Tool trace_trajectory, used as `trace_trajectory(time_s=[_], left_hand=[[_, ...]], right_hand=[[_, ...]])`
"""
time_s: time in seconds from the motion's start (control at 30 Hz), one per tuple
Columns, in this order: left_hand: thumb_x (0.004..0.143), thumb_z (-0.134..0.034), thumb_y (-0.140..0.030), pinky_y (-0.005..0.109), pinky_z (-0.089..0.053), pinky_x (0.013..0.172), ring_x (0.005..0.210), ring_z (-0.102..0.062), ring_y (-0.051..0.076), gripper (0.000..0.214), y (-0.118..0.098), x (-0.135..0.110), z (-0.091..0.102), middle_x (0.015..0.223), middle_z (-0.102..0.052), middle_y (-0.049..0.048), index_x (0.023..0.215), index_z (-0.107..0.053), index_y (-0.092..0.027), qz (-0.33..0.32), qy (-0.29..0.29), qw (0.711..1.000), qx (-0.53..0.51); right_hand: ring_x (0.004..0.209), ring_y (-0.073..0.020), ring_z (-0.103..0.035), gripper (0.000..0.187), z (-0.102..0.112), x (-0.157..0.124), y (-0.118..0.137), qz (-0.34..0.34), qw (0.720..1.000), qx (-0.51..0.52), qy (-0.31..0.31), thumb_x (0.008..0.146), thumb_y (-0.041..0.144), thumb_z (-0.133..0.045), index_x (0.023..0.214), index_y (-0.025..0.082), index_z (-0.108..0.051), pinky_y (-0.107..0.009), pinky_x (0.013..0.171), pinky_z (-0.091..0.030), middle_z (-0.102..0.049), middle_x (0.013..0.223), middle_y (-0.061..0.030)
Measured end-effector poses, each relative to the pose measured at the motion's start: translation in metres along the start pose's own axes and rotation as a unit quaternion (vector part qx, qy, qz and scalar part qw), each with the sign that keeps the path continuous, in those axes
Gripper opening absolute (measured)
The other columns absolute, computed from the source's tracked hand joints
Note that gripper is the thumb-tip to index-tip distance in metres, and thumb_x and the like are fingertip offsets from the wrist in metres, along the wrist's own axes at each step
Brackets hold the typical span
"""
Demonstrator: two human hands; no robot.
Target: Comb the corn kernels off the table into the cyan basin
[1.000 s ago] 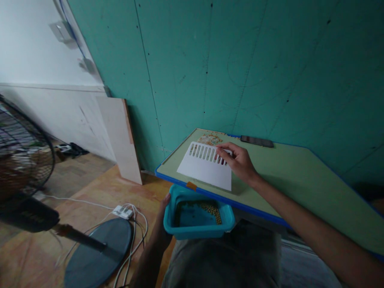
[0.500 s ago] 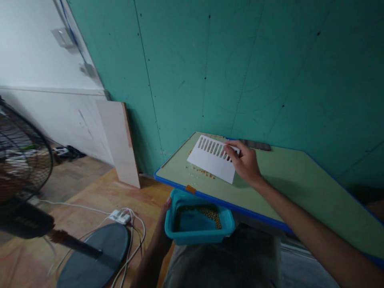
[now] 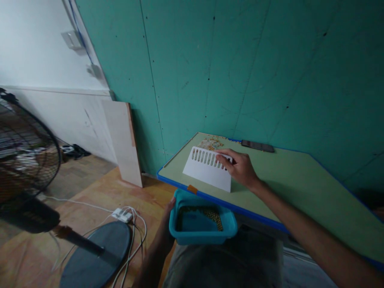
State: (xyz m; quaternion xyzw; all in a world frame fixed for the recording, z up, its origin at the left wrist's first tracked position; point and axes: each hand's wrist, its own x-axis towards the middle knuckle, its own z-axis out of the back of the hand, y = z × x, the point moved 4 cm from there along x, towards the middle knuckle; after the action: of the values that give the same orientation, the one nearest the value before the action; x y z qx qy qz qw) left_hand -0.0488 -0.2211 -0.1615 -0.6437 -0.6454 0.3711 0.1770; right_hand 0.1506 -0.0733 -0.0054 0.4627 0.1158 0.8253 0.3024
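Observation:
My right hand [image 3: 240, 167] grips the slotted edge of a white plastic scraper [image 3: 207, 175], tilted over the tabletop [image 3: 276, 180]. The scraper's straight lower edge is close to the table's blue front rim. Below that rim, my left hand [image 3: 167, 224] holds a turquoise plastic tub [image 3: 204, 237] by its left side. Small yellowish beads or seeds [image 3: 216, 218] lie in the tub, mostly toward its right. A scatter of similar grains [image 3: 211, 143] rests on the table beyond the scraper. What lies directly behind the scraper is hidden.
A dark phone [image 3: 258, 146] lies at the table's back edge by the green wall [image 3: 192, 72]. Orange tape [image 3: 192, 189] marks the front rim. On the left stand a fan [image 3: 27, 160] and a leaning board [image 3: 124, 144]; a power strip [image 3: 122, 215] with cables is on the floor.
The scraper in my right hand has moved toward the front rim, uncovering grains behind it. Grains seen in front of it earlier are no longer visible. The tub stays held below the edge.

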Motion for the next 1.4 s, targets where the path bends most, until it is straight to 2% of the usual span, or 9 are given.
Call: trace_trajectory(time_s=[0.17,0.33,0.5,0.6,0.77,0.87,1.0,1.13,1.4], left_hand=[[0.087,-0.069,-0.047,0.034,-0.040,0.116,0.129,-0.062,0.027,0.051,0.002,0.003,0.013,0.123,-0.077,0.0054,0.130,-0.068,-0.020,-0.054,-0.034,0.998,0.008],[0.089,-0.063,-0.053,0.038,-0.041,0.116,0.127,-0.063,0.028,0.058,0.004,0.004,0.013,0.121,-0.078,0.0078,0.136,-0.064,-0.019,-0.022,-0.019,1.000,0.005],[0.088,-0.065,-0.053,0.039,-0.041,0.116,0.128,-0.063,0.028,0.052,0.004,0.007,0.012,0.118,-0.079,0.0061,0.128,-0.070,-0.021,-0.020,-0.024,1.000,0.004],[0.087,-0.067,-0.053,0.040,-0.041,0.116,0.127,-0.064,0.029,0.047,0.002,0.006,0.010,0.115,-0.080,0.0050,0.121,-0.074,-0.021,-0.037,-0.033,0.999,0.006],[0.088,-0.067,-0.049,0.034,-0.041,0.115,0.122,-0.067,0.026,0.038,0.002,0.004,0.008,0.105,-0.083,0.0018,0.113,-0.077,-0.022,-0.036,-0.028,0.999,0.008],[0.086,-0.070,-0.047,0.033,-0.042,0.114,0.122,-0.067,0.025,0.038,0.001,0.005,0.014,0.107,-0.082,0.0012,0.114,-0.077,-0.022,-0.049,-0.054,0.997,0.011],[0.088,-0.066,-0.050,0.035,-0.044,0.113,0.123,-0.066,0.027,0.044,0.002,0.005,0.012,0.109,-0.082,0.0052,0.118,-0.075,-0.019,-0.011,-0.037,0.999,-0.003],[0.087,-0.067,-0.051,0.034,-0.044,0.113,0.121,-0.068,0.026,0.042,0.001,0.003,0.009,0.104,-0.083,0.0042,0.113,-0.078,-0.020,-0.013,-0.043,0.999,-0.010],[0.085,-0.071,-0.050,0.028,-0.044,0.111,0.132,-0.059,0.023,0.042,0.002,0.006,0.018,0.119,-0.079,0.0017,0.116,-0.076,-0.024,-0.043,-0.059,0.997,0.015]], right_hand=[[0.072,-0.0182,-0.070,0.028,0.007,0.007,-0.010,0.010,0.998,-0.051,-0.020,0.097,0.043,-0.057,0.108,0.023,-0.074,-0.029,0.065,-0.049,-0.078,0.090,-0.0041],[0.074,-0.0190,-0.071,0.028,0.015,0.009,-0.023,0.010,0.995,-0.083,-0.051,0.097,0.042,-0.057,0.108,0.023,-0.074,-0.030,0.066,-0.050,-0.078,0.094,-0.0050],[0.062,-0.0164,-0.066,0.029,0.019,0.006,-0.019,-0.023,0.996,-0.024,-0.081,0.095,0.045,-0.061,0.104,0.022,-0.075,-0.028,0.057,-0.048,-0.076,0.082,-0.0035],[0.060,-0.0155,-0.065,0.031,0.015,0.003,-0.007,-0.051,0.995,0.050,-0.068,0.093,0.047,-0.063,0.104,0.021,-0.075,-0.027,0.055,-0.047,-0.076,0.082,-0.0033],[0.064,-0.0153,-0.065,0.029,0.000,0.001,0.004,-0.061,0.993,0.101,0.017,0.092,0.047,-0.064,0.104,0.022,-0.075,-0.026,0.054,-0.047,-0.076,0.086,-0.0032],[0.061,-0.0149,-0.064,0.028,-0.002,0.001,-0.004,-0.073,0.991,0.106,0.039,0.090,0.046,-0.065,0.101,0.022,-0.076,-0.026,0.053,-0.046,-0.076,0.085,-0.0030],[0.057,-0.0158,-0.064,0.029,0.005,0.005,-0.023,-0.087,0.989,0.105,0.054,0.088,0.046,-0.067,0.099,0.021,-0.076,-0.028,0.053,-0.048,-0.074,0.076,-0.0021],[0.064,-0.0179,-0.067,0.028,0.014,0.009,-0.037,-0.077,0.994,0.057,0.048,0.089,0.045,-0.065,0.098,0.020,-0.075,-0.030,0.059,-0.050,-0.076,0.084,-0.0044],[0.072,-0.0205,-0.070,0.025,0.027,0.014,-0.050,-0.059,0.998,-0.029,-0.009,0.092,0.040,-0.060,0.097,0.020,-0.073,-0.031,0.065,-0.051,-0.077,0.090,-0.0062]])
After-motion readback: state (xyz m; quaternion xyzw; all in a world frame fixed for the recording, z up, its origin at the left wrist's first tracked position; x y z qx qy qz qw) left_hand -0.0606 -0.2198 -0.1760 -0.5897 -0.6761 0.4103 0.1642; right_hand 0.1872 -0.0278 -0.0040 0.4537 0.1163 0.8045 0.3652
